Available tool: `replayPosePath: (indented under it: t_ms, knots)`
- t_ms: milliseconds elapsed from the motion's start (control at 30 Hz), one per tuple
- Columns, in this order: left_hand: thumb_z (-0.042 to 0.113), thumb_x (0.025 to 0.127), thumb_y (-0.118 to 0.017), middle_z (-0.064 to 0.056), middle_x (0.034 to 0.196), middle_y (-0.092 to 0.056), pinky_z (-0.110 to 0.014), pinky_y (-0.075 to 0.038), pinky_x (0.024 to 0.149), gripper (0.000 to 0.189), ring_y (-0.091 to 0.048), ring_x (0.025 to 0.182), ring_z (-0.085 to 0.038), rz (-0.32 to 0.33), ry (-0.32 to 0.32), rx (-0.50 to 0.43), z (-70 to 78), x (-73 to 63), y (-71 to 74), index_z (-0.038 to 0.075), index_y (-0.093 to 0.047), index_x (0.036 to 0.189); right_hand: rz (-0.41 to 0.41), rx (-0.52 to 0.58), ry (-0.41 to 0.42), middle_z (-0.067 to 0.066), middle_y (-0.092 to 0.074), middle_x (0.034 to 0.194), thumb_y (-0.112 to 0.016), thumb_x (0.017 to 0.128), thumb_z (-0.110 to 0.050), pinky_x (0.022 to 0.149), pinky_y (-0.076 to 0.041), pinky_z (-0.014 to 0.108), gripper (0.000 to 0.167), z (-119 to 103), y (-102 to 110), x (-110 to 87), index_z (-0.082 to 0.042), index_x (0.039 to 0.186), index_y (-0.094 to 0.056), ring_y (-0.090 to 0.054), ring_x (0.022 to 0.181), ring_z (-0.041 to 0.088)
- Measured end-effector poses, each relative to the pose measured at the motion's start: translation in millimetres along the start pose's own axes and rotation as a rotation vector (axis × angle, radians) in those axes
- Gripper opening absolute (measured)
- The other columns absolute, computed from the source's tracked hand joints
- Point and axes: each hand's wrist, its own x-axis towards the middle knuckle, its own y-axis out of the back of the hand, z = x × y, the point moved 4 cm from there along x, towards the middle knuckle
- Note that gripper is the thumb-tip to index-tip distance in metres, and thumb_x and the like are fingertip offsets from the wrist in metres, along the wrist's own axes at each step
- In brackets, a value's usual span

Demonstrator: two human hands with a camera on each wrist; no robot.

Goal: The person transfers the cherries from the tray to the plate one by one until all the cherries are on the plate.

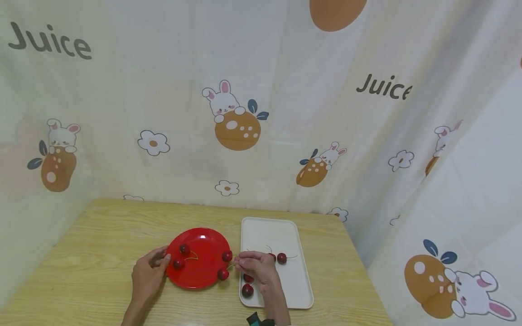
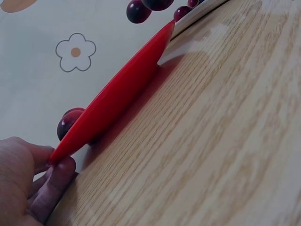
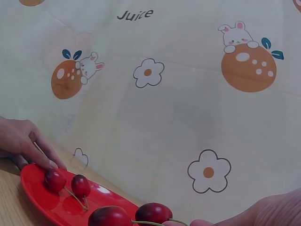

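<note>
Left grip (image 1: 147, 274) pinches the rim of a glossy, round red plate (image 1: 204, 260); two dark-red round cherries (image 1: 179, 264) lie on it, just right of that grip. Two more (image 1: 223, 274) hang from the right grip (image 1: 259, 268), clamped by green stems (image 3: 148, 222). I judge: transferring; next calls for gentle lowering.

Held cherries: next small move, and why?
Probably shift the right hand slightly left, then lower the held cherries onto the red plate. It pinches their stems, and they hang by the plate's right rim, apart from it in the left wrist view. The left hand grips the opposite rim, which should steady it.
</note>
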Motion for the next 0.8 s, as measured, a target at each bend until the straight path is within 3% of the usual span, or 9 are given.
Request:
replayPosePath:
  t_ms: [267,533,800]
  knots:
    - [0.016,0.105,-0.074,-0.017,0.124,-0.080,-0.013,-0.050,0.077,0.034,-0.071,0.085,0.004,-0.009,0.014,-0.007,-1.0,2.9,-1.2,0.009,-0.075,0.138,0.020,-0.006,-0.001,0.024,-0.083,0.103,-0.074,0.094,0.012,0.085,-0.066,0.036,0.042,-0.5,-7.5,0.6,0.026,0.131,-0.061,-0.083,0.089,0.019]
    - [0.016,0.105,-0.074,-0.017,0.124,-0.080,-0.013,-0.047,0.081,0.034,-0.074,0.088,-0.003,-0.008,0.009,0.004,-1.1,2.1,-0.9,0.009,-0.075,0.138,0.027,-0.005,-0.004,0.022,-0.084,0.102,-0.073,0.092,0.015,0.083,-0.066,0.036,0.039,2.5,-14.2,1.8,0.025,0.129,-0.063,-0.083,0.085,0.017]
    - [0.016,0.105,-0.074,-0.017,0.124,-0.080,-0.012,-0.046,0.080,0.034,-0.072,0.086,0.001,-0.008,0.014,-0.004,-1.1,1.2,0.2,0.009,-0.075,0.138,0.030,-0.023,-0.015,0.023,-0.083,0.103,-0.075,0.092,0.013,0.082,-0.066,0.036,0.038,4.8,-20.1,2.4,0.024,0.127,-0.065,-0.083,0.085,0.018]
